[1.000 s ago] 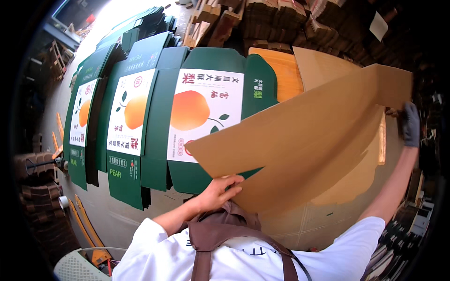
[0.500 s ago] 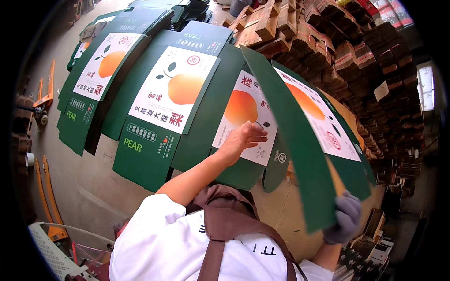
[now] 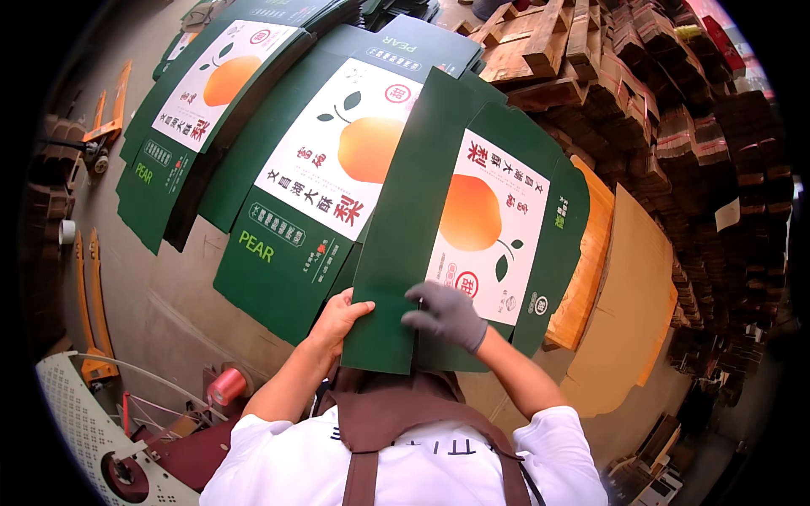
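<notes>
A flat green carton blank (image 3: 553, 181) with a white panel and an orange pear picture lies in front of me, on the right part of the carton pile. One long plain green flap (image 3: 401, 202) runs along its left side, over part of another printed carton blank (image 3: 316, 152). My bare left hand (image 3: 337, 320) grips the flap's near left edge, thumb on top and the other fingers partly hidden. Over the flap's right edge is my right hand (image 3: 451, 316) in a grey glove, its thumb and fingers apart.
Farther left stands a thick stack of green cartons (image 3: 215, 101). Brown cardboard sheets (image 3: 620, 295) lie at the right, with wooden pallets (image 3: 548, 42) and tall cardboard stacks (image 3: 683, 126) behind. An orange pallet jack (image 3: 97, 312) and a machine with a pink roll (image 3: 228, 385) are at left.
The raised carton blank has swung down leftward and now lies flat. My right hand has moved left with it to the flap; my left hand has come back and gripped the flap's near edge.
</notes>
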{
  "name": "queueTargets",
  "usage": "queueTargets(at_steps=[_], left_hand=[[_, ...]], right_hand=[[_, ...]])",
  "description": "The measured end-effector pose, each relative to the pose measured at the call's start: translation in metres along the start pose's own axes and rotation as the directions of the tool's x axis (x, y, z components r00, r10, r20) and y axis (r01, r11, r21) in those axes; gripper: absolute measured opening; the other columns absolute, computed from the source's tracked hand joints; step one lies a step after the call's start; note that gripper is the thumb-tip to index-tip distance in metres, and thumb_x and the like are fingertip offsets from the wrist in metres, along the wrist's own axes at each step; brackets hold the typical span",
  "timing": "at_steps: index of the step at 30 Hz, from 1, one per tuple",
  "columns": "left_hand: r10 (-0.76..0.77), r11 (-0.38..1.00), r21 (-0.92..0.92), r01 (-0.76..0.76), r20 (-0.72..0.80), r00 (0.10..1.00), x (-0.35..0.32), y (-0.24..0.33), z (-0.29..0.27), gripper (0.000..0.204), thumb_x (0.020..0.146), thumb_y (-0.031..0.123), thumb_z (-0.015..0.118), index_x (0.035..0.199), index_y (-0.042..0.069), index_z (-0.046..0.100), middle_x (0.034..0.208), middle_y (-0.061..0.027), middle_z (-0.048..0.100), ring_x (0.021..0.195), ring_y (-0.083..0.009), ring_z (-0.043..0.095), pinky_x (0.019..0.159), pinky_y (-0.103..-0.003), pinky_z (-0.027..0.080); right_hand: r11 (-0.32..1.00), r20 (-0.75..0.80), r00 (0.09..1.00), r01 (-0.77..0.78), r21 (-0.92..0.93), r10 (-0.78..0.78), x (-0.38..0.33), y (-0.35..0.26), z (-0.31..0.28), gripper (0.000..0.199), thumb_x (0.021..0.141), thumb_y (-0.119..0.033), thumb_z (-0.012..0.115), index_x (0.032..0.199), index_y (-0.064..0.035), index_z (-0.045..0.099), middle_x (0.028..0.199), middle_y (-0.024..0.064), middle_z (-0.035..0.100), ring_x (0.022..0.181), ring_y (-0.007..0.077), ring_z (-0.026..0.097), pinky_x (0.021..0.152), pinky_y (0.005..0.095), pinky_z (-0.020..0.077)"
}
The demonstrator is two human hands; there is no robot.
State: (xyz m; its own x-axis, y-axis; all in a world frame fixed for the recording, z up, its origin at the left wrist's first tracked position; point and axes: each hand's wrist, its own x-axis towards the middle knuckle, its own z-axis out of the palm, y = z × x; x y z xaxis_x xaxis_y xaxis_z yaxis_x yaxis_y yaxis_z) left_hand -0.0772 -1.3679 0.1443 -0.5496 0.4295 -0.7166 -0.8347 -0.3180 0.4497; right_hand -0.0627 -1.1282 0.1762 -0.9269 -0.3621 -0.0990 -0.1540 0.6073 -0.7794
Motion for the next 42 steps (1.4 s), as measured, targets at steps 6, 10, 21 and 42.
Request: queueTargets(at_steps=[6,10,21,42], left_hand=[[-0.011,0.996,0.085,0.025,-0.155,0.988,-0.031,-0.02,0.029,0.024,0.091,0.003,0.062,0.115,-0.003,0.06,0.101,-0.0085,0.069,0.085,-0.0125,0.067,0.077,-0.027,0.057],[0.033,0.984,0.18,0.007,-0.215,0.976,-0.044,-0.016,0.055,0.027,0.092,0.003,0.062,0.118,-0.002,0.061,0.103,-0.004,0.068,0.088,-0.0086,0.064,0.081,-0.024,0.053],[0.15,0.917,0.383,-0.111,-0.074,0.986,0.003,-0.02,0.015,0.014,0.089,0.007,0.066,0.082,0.002,0.056,0.071,0.009,0.046,0.066,-0.001,0.039,0.056,-0.022,0.034],[0.776,0.274,0.9,-0.339,0.001,0.631,0.083,-0.005,-0.041,0.038,0.078,-0.002,0.074,0.113,0.004,0.06,0.097,-0.0111,0.063,0.08,-0.0278,0.064,0.07,-0.035,0.054]], right_hand=[[0.93,-0.402,0.84,-0.351,0.109,0.364,0.216,0.198,-0.132,0.06,0.089,-0.046,0.062,0.128,-0.0002,0.056,0.106,0.0186,0.07,0.099,0.0321,0.067,0.089,0.0377,0.0509],[0.873,-0.426,0.787,-0.487,0.017,0.447,0.299,0.261,-0.169,0.073,0.087,-0.05,0.062,0.133,0.005,0.051,0.124,0.0266,0.061,0.118,0.0384,0.059,0.102,0.0394,0.0442],[0.779,-0.065,0.817,-0.517,0.354,0.572,0.271,0.275,-0.242,0.043,0.085,-0.044,0.074,0.094,-0.0048,0.06,0.075,0.0011,0.052,0.058,0.0109,0.05,0.053,0.0242,0.0461],[0.872,-0.541,0.769,-0.474,-0.124,0.341,0.238,0.277,-0.232,0.05,0.092,-0.03,0.069,0.124,0.0073,0.06,0.118,0.0093,0.066,0.102,0.0144,0.061,0.09,0.0254,0.0461]])
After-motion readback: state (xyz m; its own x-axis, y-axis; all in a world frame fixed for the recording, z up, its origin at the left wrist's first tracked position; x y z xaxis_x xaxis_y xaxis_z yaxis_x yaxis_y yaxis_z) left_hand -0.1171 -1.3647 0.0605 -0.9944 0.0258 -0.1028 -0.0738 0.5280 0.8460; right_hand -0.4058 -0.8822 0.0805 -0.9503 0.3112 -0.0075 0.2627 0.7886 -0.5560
